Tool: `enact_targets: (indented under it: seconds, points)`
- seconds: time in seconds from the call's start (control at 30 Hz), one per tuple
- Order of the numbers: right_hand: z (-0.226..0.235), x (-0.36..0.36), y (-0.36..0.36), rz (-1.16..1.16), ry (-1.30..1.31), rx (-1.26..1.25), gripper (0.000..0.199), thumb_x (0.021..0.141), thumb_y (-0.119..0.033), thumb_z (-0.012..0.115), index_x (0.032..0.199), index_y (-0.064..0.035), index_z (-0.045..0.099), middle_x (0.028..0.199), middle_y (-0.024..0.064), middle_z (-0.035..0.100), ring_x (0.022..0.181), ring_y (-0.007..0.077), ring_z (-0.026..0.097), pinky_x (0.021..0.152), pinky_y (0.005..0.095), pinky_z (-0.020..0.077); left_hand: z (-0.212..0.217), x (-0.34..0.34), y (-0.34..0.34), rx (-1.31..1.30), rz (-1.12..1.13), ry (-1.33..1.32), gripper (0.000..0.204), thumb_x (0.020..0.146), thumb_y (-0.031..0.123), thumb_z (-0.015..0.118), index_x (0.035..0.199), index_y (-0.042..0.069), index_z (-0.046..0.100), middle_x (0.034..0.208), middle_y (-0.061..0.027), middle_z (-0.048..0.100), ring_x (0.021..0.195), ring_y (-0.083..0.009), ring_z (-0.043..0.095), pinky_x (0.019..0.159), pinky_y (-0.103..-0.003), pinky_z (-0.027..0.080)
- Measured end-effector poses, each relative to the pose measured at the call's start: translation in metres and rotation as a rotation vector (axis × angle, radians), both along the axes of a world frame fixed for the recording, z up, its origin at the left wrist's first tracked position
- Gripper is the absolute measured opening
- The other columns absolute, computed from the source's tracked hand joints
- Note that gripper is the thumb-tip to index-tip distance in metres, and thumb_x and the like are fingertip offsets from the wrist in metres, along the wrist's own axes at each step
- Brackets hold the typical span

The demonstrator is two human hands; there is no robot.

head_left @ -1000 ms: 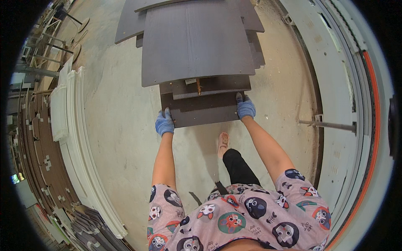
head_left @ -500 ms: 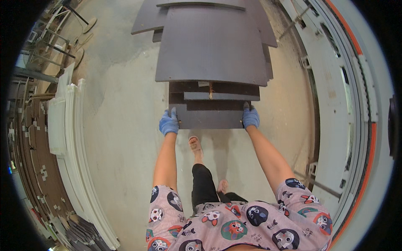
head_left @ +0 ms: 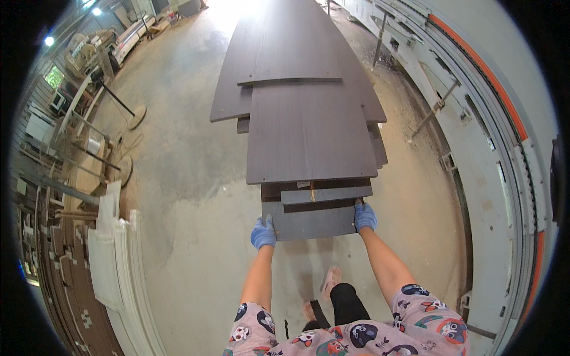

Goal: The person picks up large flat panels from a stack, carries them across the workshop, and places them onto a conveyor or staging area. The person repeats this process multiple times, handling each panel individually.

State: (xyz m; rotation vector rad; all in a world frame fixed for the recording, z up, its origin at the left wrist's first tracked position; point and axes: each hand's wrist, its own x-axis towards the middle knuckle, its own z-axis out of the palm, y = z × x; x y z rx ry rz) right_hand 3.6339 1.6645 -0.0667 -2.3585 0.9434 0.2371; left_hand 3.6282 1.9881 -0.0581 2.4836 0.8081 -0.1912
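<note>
At the near end of a staggered stack of dark panels (head_left: 309,133), the blue-gloved left hand (head_left: 263,232) and right hand (head_left: 365,217) are clamped on opposite side edges of the protruding board (head_left: 314,223), a spread that likely keeps it level; floor (head_left: 190,237) runs wider leftward toward white panels (head_left: 114,273), narrower rightward beside a grey machine (head_left: 478,202)

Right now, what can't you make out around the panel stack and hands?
- Head view: far end of the panel stack, cut off by the top edge, with glare beside it.
- Head view: undersides of the left hand and right hand, hidden by the front panel and the hands themselves.
- Head view: whatever supports the stack, hidden by the panels.
- Head view: pale patch in the gap, too small to identify.
</note>
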Motion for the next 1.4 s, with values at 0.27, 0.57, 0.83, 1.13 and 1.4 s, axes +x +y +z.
enact_targets:
  seconds: [0.27, 0.57, 0.83, 1.13, 1.4]
  points:
    - [-0.001, 0.213, 0.039, 0.020, -0.125, -0.010, 0.053, 0.089, -0.051, 0.041, 0.098, -0.0029, 0.063, 0.100, 0.0231, 0.062, 0.097, 0.0400, 0.057, 0.083, 0.0473, 0.0436, -0.011, 0.224, 0.046, 0.037, -0.021, -0.029, 0.060, 0.085, 0.059, 0.043, 0.119, 0.012, 0.059, 0.103, -0.0198, 0.064, 0.096, -0.0359, 0.061, 0.082, -0.044, 0.048]
    - [-0.004, 0.434, 0.068, -0.006, -0.040, 0.091, 0.057, 0.090, -0.053, 0.036, 0.098, -0.0024, 0.063, 0.102, 0.0247, 0.061, 0.097, 0.0411, 0.057, 0.082, 0.0462, 0.0438, -0.022, 0.449, 0.079, -0.010, -0.033, -0.043, 0.055, 0.085, 0.056, 0.046, 0.123, 0.017, 0.056, 0.105, -0.0195, 0.063, 0.097, -0.0362, 0.060, 0.084, -0.044, 0.047]
    - [-0.004, 0.656, 0.095, 0.006, -0.061, 0.075, 0.059, 0.091, -0.054, 0.034, 0.099, -0.0023, 0.063, 0.104, 0.0245, 0.061, 0.099, 0.0404, 0.057, 0.083, 0.0454, 0.0438, 0.001, 0.674, 0.104, -0.049, -0.053, -0.124, 0.052, 0.085, 0.054, 0.047, 0.114, 0.014, 0.061, 0.101, -0.0183, 0.064, 0.093, -0.0368, 0.061, 0.080, -0.044, 0.048]
    - [0.004, 0.896, 0.133, -0.038, -0.045, -0.040, 0.059, 0.091, -0.054, 0.034, 0.102, -0.0028, 0.064, 0.101, 0.0245, 0.062, 0.095, 0.0409, 0.059, 0.081, 0.0460, 0.0453, -0.002, 0.913, 0.131, -0.022, -0.051, -0.063, 0.054, 0.085, 0.058, 0.044, 0.117, 0.017, 0.060, 0.104, -0.0169, 0.063, 0.097, -0.0365, 0.060, 0.082, -0.044, 0.047]
    - [-0.027, 1.126, 0.137, -0.030, -0.092, -0.027, 0.061, 0.091, -0.054, 0.035, 0.104, -0.0016, 0.063, 0.097, 0.0254, 0.063, 0.092, 0.0431, 0.059, 0.080, 0.0470, 0.0455, 0.003, 1.149, 0.148, -0.129, -0.076, -0.061, 0.058, 0.084, 0.062, 0.041, 0.121, 0.020, 0.057, 0.108, -0.0162, 0.063, 0.098, -0.0353, 0.060, 0.083, -0.045, 0.047]
